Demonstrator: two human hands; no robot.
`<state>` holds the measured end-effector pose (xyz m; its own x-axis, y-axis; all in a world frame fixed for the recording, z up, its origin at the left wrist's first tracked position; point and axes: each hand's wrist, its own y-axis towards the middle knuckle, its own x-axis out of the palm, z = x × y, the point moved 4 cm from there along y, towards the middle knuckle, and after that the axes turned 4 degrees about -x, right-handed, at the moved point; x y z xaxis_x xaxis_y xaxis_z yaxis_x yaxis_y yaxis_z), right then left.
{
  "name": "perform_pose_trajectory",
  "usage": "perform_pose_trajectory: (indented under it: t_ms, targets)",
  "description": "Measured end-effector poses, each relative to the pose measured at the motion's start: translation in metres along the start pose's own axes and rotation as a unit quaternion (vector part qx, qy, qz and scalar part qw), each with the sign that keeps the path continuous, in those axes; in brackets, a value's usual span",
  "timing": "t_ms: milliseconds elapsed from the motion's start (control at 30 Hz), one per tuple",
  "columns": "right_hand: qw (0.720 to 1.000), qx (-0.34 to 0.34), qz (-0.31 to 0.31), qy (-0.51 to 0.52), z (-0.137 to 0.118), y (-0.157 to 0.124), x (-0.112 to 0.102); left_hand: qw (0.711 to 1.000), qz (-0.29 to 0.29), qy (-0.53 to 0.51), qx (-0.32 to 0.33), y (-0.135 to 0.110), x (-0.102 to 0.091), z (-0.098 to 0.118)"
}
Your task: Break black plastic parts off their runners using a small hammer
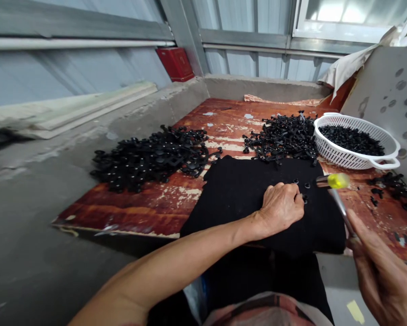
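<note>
My right hand (pixel 376 253) is wrapped round the metal handle of a hammer (pixel 341 206). The hammer's head, blurred, has a yellow end (pixel 339 181) and is held over the right part of a black cloth (pixel 237 190). On that cloth rests my left hand (pixel 281 208), fingers curled closed and pinching a small black plastic part (pixel 304 198) at the fingertips, partly hidden. Just beyond the fingers lie two more small black pieces, one of them a round-topped piece (pixel 307 185).
Black plastic parts form a left pile (pixel 152 156) and a far pile (pixel 288 136) on the worn red-brown table (pixel 138 208). A white basket (pixel 346 156) of small black pieces stands right, before a spotted grey panel (pixel 390 99). More black parts (pixel 396 188) lie at the right edge.
</note>
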<state>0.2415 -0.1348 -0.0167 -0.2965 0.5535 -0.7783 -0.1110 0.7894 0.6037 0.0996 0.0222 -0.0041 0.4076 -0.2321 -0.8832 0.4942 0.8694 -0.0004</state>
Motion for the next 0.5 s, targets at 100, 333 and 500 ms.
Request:
perform_pose_trajectory:
  t_ms: [100,333,500]
  targets:
    - [1.000,0.002,-0.010,-0.009,-0.0038,-0.0004,0.0001,1.000,0.002,0.007,0.003,0.0005,0.0009,-0.0007]
    - [1.000,0.012,0.016,-0.008,-0.0018,-0.0057,0.0012,0.999,0.029,0.019,0.019,-0.0010,0.0071,-0.0018]
    - [0.999,-0.007,-0.031,0.014,-0.0009,-0.0073,0.0055,0.999,0.036,0.021,0.020,-0.0021,0.0090,-0.0024]
